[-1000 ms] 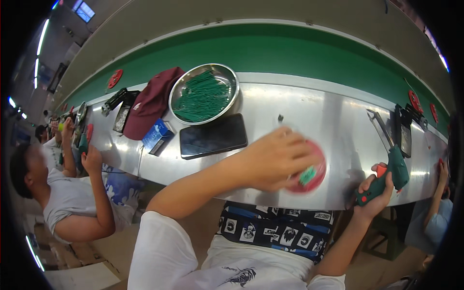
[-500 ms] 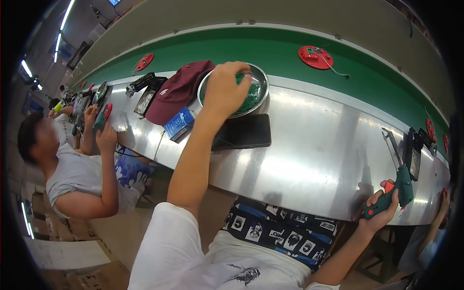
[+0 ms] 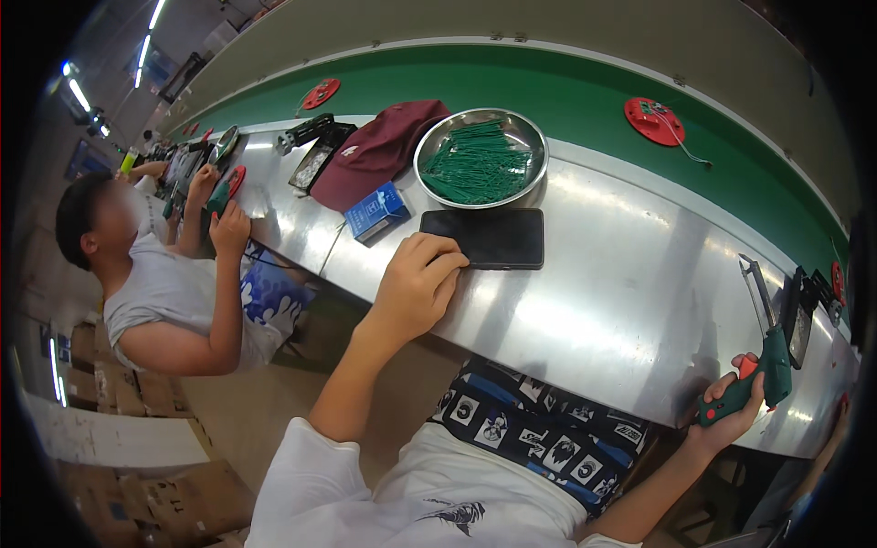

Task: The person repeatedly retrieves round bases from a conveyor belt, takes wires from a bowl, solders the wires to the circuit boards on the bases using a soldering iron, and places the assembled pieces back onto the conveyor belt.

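Observation:
My left hand [image 3: 413, 285] is over the metal bench [image 3: 594, 301], its fingers curled and pressed together beside the lower left corner of a black smartphone [image 3: 498, 239]. What those fingertips hold, if anything, is too small to make out. Just behind the phone stands a round metal bowl [image 3: 541, 173] with a heap of short green wires [image 3: 480, 164]. Off to the right, my right hand [image 3: 735, 416] grips a green soldering gun [image 3: 775, 365] with a red trigger, its long thin tip pointing up and away over the bench.
A blue and white box [image 3: 376, 212] and a maroon cap [image 3: 388, 151] lie left of the bowl. Black tool stands [image 3: 306, 135] [image 3: 804, 310] are on both sides. A red disc with wires [image 3: 654, 121] rests on the green strip behind. A co-worker [image 3: 174, 292] sits left.
My left hand has come out of the bowl and back toward me, to the phone's near left corner. The right hand still grips the soldering gun. The whole view has shifted slightly.

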`<state>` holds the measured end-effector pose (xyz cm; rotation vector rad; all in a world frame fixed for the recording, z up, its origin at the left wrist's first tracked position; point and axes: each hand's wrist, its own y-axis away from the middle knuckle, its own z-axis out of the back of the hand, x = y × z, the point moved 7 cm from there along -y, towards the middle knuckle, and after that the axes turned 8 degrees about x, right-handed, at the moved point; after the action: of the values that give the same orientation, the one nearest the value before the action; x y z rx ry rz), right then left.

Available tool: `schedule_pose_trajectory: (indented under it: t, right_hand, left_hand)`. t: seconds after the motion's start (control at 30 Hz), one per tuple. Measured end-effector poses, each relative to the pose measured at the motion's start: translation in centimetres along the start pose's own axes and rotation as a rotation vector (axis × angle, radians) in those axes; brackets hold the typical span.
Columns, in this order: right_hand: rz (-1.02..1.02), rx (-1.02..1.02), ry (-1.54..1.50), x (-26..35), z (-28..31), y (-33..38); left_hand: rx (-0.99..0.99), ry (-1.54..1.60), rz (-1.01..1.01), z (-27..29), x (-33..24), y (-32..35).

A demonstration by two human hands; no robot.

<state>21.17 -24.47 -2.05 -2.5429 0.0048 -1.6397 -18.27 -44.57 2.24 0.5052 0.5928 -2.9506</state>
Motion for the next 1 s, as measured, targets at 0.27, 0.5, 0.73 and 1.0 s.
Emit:
schedule_pose_trajectory:
  t: [0.27, 0.5, 0.73, 1.0]
  right_hand:
    - [-0.022, -0.011, -0.049, -0.1, 0.0, 0.2]
    - [-0.016, 0.009, -0.082, 0.0, 0.4, 0.1]
    - [-0.038, 0.054, -0.083, 0.1, -0.1, 0.2]
    - [-0.023, 0.002, -0.049, 0.4, 0.0, 0.4]
  left_hand:
    - [-0.025, -0.015, 0.024, -0.2, -0.1, -0.5]
    - [0.117, -0.039, 0.024, -0.4, -0.1, -1.5]
    - [-0.283, 0.293, 0.043, 5.8, -0.1, -2.3]
    - [-0.689, 0.213, -0.042, 12.0, -3.1, -4.3]
